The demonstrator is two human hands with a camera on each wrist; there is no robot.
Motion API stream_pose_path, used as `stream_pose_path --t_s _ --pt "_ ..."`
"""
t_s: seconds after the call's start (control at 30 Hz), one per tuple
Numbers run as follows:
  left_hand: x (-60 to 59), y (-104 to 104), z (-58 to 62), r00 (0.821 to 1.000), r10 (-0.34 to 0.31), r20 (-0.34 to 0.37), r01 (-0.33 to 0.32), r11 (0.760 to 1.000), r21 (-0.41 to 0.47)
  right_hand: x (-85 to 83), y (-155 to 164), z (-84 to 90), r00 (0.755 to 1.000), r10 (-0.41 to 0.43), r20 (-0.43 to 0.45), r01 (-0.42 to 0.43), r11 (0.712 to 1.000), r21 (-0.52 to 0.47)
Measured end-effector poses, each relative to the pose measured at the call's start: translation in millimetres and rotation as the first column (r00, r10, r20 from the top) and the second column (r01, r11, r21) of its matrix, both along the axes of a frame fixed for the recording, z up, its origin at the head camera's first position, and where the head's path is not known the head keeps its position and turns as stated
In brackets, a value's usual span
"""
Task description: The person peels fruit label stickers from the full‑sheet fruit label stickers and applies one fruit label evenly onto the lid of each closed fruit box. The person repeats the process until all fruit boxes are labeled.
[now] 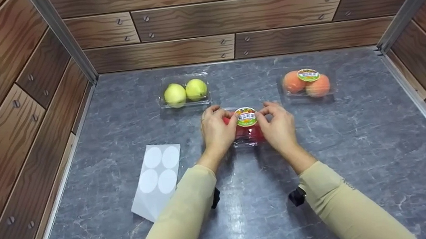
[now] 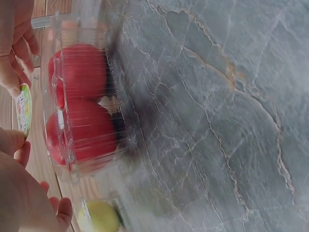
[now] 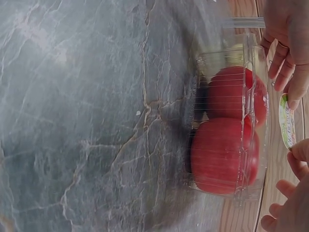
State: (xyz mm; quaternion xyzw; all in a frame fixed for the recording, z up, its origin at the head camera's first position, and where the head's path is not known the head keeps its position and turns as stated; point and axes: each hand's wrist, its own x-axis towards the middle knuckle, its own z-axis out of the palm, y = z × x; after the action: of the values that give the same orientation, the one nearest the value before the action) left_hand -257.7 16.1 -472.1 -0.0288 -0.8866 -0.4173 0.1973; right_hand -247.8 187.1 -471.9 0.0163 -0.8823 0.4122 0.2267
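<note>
A clear plastic box [image 1: 246, 135] with two red apples [image 2: 79, 104] [image 3: 224, 145] stands in the middle of the grey marble table [image 1: 324, 162]. A round fruit sticker [image 1: 246, 116] hangs just above the box lid, edge-on in the wrist views [image 2: 23, 110] [image 3: 286, 121]. My left hand [image 1: 231, 118] pinches the sticker's left edge. My right hand [image 1: 262, 115] pinches its right edge. Both hands flank the box, and their fingers hide its far corners. In the left wrist view my left hand [image 2: 17, 145] fills the bottom left corner.
A clear box with two green apples [image 1: 185, 91] stands behind on the left. Behind on the right is a box of orange fruit [image 1: 307, 82] that bears the same sticker. A white backing sheet [image 1: 157, 179] with blank round spots lies near my left forearm. Wood-patterned walls [image 1: 14, 119] close three sides.
</note>
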Motion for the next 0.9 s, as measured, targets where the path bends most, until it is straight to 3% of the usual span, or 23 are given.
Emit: stream_pose_path --t_s 0.9 --pt "-2.2 4.6 -7.5 0.999 0.029 -0.022 -0.031 0.996 -0.080 -1.8 -0.9 -7.4 0.999 -0.031 0.018 0.031 0.999 0.040"
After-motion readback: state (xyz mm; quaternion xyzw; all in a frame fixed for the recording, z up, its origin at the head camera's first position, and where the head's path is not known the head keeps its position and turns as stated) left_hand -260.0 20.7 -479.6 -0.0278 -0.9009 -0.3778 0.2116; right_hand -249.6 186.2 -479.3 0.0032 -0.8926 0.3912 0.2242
